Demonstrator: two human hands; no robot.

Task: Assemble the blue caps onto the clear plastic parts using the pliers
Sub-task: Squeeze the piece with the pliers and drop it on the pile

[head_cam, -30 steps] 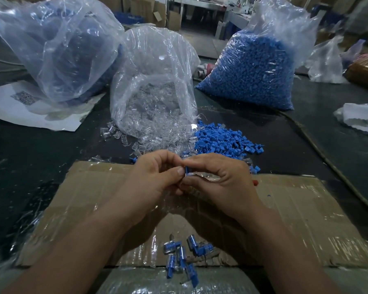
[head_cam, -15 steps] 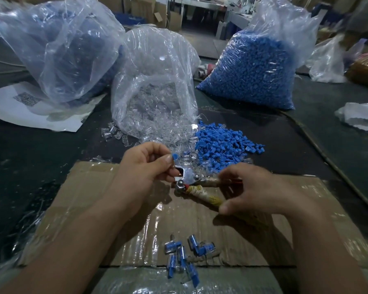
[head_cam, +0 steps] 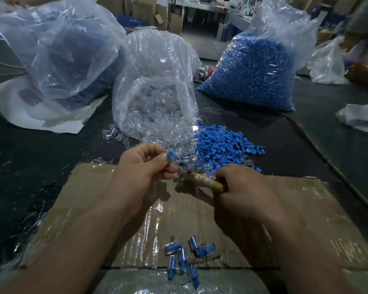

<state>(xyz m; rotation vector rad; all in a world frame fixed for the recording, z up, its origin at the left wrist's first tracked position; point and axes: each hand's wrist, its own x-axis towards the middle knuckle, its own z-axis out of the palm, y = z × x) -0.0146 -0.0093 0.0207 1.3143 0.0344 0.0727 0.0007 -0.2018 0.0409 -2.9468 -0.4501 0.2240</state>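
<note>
Pinching blue cap (head_cam: 170, 154), gripping pliers (head_cam: 202, 180), label (head_cam: 29, 97) blurred

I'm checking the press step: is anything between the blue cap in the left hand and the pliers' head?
Nothing visible does. The left hand pinches the blue cap just above the pliers, which the right hand grips by the handle.

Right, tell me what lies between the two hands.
In the head view, the pliers span that gap: the right hand grips their wrapped handles, and their head ends beside the left hand, which pinches a blue cap.
</note>
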